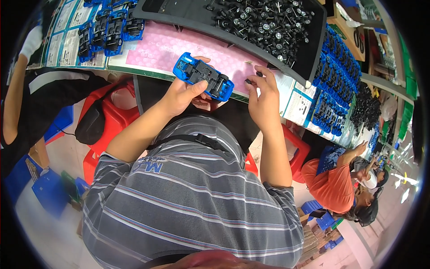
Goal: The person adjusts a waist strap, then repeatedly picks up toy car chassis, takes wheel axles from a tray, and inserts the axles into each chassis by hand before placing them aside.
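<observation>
My left hand [180, 96] is closed around a blue toy car [182, 66], held belly up above the table's front edge. The car's black underside [200, 71] faces me, with the thumb pressed on it; black wheels show at its right end. To the right of the car, my right hand [265, 101] pinches a small wheel axle [248, 81] with a black wheel at each end. A short gap separates this axle from the car.
A large black tray [179, 13] of loose wheel axles [280, 27] lies ahead, over pink bubble wrap [156, 47]. Upturned blue cars stand at the left [114, 31] and in rows at the right [333, 85]. Co-workers sit at both sides, one in an orange shirt [331, 184].
</observation>
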`<act>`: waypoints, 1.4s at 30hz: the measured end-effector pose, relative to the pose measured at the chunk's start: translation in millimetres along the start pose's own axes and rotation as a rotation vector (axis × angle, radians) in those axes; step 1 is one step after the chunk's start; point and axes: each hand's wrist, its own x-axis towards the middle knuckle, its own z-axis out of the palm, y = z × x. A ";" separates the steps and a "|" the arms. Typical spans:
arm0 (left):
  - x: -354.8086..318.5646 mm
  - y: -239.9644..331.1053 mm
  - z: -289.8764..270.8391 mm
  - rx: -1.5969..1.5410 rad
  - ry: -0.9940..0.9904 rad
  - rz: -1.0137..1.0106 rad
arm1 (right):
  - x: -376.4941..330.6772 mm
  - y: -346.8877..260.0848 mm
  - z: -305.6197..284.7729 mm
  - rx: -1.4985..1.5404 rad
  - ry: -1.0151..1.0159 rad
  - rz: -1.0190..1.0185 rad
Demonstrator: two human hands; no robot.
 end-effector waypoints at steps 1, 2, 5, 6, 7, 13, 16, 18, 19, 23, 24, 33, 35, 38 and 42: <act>-1.2 -0.3 1.5 0.009 -0.005 -0.017 | 1.3 -8.4 -3.3 0.063 0.030 -0.005; -1.9 1.1 3.6 0.011 -0.008 -0.018 | 2.7 -19.1 -6.9 0.064 0.033 -0.004; -3.8 -2.7 7.3 0.078 -0.041 -0.058 | 9.2 -54.9 -9.9 0.254 0.063 -0.174; -4.1 -6.2 7.4 0.080 -0.046 -0.057 | 11.6 -62.1 -9.0 0.283 0.018 -0.201; -4.8 -8.6 7.6 0.089 -0.058 -0.100 | 13.6 -65.7 -4.2 0.293 0.000 -0.224; -7.9 -22.6 6.3 0.346 -0.100 0.123 | 23.6 -79.9 16.5 0.165 -0.018 -0.265; -11.9 -23.1 -2.8 0.190 -0.098 -0.082 | 25.4 -84.8 15.9 0.177 0.028 -0.251; -16.7 -13.1 -6.4 0.179 -0.085 -0.098 | 25.3 -79.3 11.3 0.207 0.045 -0.277; -18.3 -6.1 -6.9 0.168 -0.081 -0.115 | 26.1 -73.4 8.2 0.233 0.070 -0.297; -25.9 26.5 -17.8 0.097 -0.014 -0.020 | 22.8 -21.8 7.4 0.132 0.161 -0.144; -30.4 27.5 -30.3 0.147 0.065 0.055 | 21.5 -6.1 9.7 0.126 0.171 -0.076; -58.6 120.0 -129.5 0.035 0.461 0.408 | 9.3 44.2 31.4 -0.172 0.350 -0.104; -56.1 154.6 -156.2 0.068 0.599 0.448 | 9.8 42.9 33.2 -0.232 0.363 -0.121; -68.2 207.0 -211.2 0.281 0.801 0.432 | 8.6 44.7 32.8 -0.170 0.356 -0.088; -81.9 240.8 -266.2 0.364 0.960 0.417 | 5.8 41.9 26.2 -0.156 0.354 -0.079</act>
